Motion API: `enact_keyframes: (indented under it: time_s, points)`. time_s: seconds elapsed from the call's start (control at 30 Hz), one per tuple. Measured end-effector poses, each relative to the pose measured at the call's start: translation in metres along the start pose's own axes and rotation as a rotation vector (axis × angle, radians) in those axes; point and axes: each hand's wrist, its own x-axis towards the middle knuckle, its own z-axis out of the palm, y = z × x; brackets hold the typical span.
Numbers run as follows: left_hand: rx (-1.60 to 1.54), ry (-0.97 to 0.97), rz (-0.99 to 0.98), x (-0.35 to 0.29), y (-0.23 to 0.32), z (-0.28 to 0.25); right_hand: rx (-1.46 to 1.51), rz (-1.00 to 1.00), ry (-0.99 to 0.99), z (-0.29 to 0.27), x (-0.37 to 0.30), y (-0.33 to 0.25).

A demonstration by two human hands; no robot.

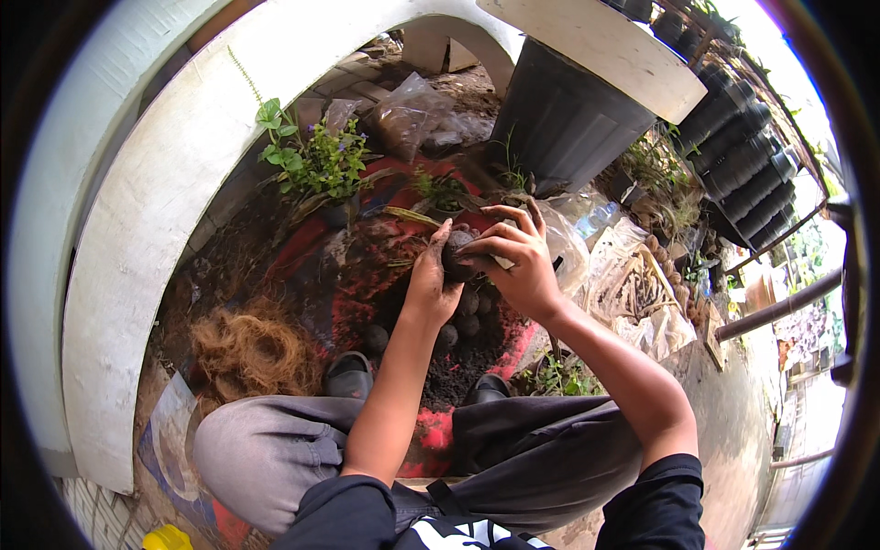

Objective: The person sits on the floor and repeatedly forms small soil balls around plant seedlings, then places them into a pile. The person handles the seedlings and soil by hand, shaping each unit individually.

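Note:
A dark round soil ball [457, 256] is held up in front of me between both hands. My left hand [431, 278] cups it from the left, thumb upright along its side. My right hand [519, 258] curves over from the right, thumb and fingertips pressed on the ball, the outer fingers lifted away. Soil smears the fingers of both hands. Below them several more soil balls [467, 324] rest on loose dark soil [451, 378], partly hidden by my left forearm. The soil lies on a red sheet [436, 429].
Brown coconut-like fibre [257, 353] is heaped at the left by my knee. A leafy plant [328, 163] grows beyond it, near clear plastic bags [411, 115]. A large black bucket [568, 115] stands at the back. Crumpled plastic sacks [637, 280] lie right; stacked black pots [741, 156] are behind.

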Motion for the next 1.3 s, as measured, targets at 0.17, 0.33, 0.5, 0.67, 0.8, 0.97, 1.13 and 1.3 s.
enact_keyframes:
  time_s: [0.17,0.33,0.5,0.67,0.8,0.97,1.13,1.3]
  points:
    - [0.111,0.132,0.071,-0.005,0.002,0.0,0.087,0.092,-0.145,-0.017,0.004,0.001]
    - [0.053,0.022,0.011,-0.003,-0.002,0.0,-0.133,-0.055,-0.084,-0.004,-0.005,-0.007]
    - [-0.05,-0.078,-0.081,-0.006,-0.005,0.003,-0.143,-0.141,-0.073,0.0,-0.005,-0.005]
    - [-0.151,0.06,-0.082,-0.01,-0.002,0.009,-0.017,-0.135,-0.15,-0.015,0.002,-0.001]
    - [-0.236,-0.071,-0.002,-0.009,0.002,0.003,0.26,0.226,0.045,-0.01,0.002,0.0]
    - [-0.248,-0.226,0.04,-0.009,0.002,0.0,0.858,0.736,-0.133,0.002,-0.002,0.001]
    - [-0.276,-0.27,0.062,-0.019,-0.007,0.011,1.277,1.026,-0.239,0.003,-0.011,0.0]
    - [-0.289,-0.308,0.0,-0.021,-0.004,0.01,1.344,1.074,-0.327,0.002,-0.014,0.005]
